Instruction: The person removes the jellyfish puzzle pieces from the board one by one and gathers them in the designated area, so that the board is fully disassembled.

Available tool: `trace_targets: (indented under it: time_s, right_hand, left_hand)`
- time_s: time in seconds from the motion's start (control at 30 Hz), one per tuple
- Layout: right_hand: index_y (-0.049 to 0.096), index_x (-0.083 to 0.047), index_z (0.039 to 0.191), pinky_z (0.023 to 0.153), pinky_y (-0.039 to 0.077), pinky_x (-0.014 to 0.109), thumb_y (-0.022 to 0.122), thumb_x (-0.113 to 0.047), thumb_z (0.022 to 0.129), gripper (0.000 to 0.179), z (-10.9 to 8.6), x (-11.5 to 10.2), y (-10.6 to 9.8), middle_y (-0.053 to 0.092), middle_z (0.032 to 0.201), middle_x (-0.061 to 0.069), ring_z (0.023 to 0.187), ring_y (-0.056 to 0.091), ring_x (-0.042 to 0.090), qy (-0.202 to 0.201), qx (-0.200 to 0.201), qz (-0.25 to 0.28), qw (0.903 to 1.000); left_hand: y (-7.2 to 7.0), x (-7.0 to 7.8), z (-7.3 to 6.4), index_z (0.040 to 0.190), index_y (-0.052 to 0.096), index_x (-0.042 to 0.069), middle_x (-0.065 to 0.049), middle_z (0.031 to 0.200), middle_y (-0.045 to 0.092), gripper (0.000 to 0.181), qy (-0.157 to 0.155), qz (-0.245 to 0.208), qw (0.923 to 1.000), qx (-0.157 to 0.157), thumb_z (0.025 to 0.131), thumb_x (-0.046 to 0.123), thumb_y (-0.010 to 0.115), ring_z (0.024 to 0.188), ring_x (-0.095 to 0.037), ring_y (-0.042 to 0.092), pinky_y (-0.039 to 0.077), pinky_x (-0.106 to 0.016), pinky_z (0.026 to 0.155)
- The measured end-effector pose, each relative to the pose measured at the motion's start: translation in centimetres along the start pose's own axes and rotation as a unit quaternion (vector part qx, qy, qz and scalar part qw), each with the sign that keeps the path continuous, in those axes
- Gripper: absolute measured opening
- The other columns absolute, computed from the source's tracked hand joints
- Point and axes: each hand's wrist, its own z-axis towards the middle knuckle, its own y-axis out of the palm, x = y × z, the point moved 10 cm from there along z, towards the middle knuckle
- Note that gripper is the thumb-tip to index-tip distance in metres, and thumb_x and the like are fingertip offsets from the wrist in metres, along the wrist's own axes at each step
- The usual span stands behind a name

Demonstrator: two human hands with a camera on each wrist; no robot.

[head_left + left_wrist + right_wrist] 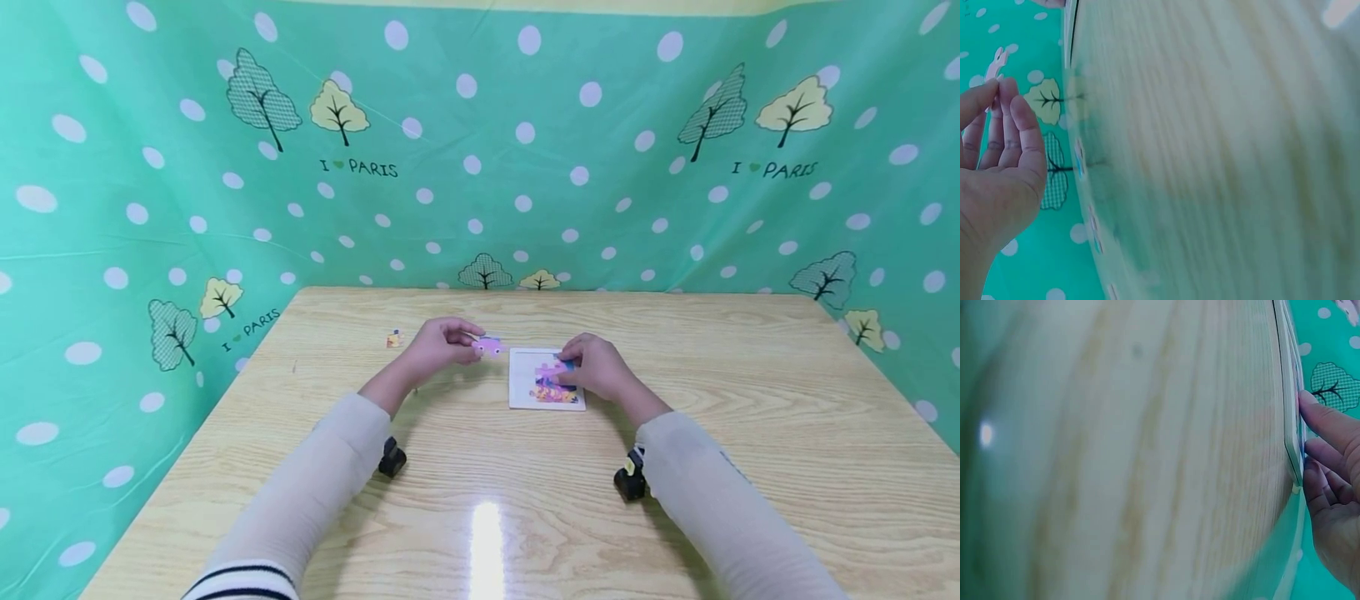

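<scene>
My left hand (442, 343) pinches a pink jigsaw piece (489, 346) with eye-like marks, held above the table just left of a white puzzle tray (522, 400). In the left wrist view the piece (997, 64) sticks up from the fingertips. Several joined pieces (553, 390) in pink, yellow and dark blue lie in the right part of the tray. My right hand (597, 367) rests on these pieces at the tray's right side, thumb and fingers spread apart. From the right wrist, the thumb (1329, 422) touches the top of the tray; part of the puzzle is hidden by the hand.
A loose yellow-and-orange jigsaw piece (393, 340) lies on the wooden table (465, 467) to the left of my left hand. Black wrist cameras (392, 458) hang under both forearms. A green dotted cloth (480, 167) hangs behind the table.
</scene>
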Motion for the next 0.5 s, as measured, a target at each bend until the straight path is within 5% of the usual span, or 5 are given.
trace_targets:
  time_s: [0.5]
  right_hand:
    - [0.071, 0.002, 0.111, 0.097, 0.046, 0.042, 0.081, -0.019, 0.082, 0.037, -0.1, 0.0, 0.1, 0.058, 0.116, 0.010, 0.109, 0.054, 0.029, 0.003, 0.001, 0.000, 1.0000]
  left_hand:
    - [-3.3, -1.8, -1.8, 0.119, 0.064, 0.001, -0.011, 0.095, 0.065, 0.034, -0.017, -0.003, 0.9995, 0.025, 0.085, -0.001, 0.072, 0.087, -0.020, 0.065, 0.056, -0.035, 0.084]
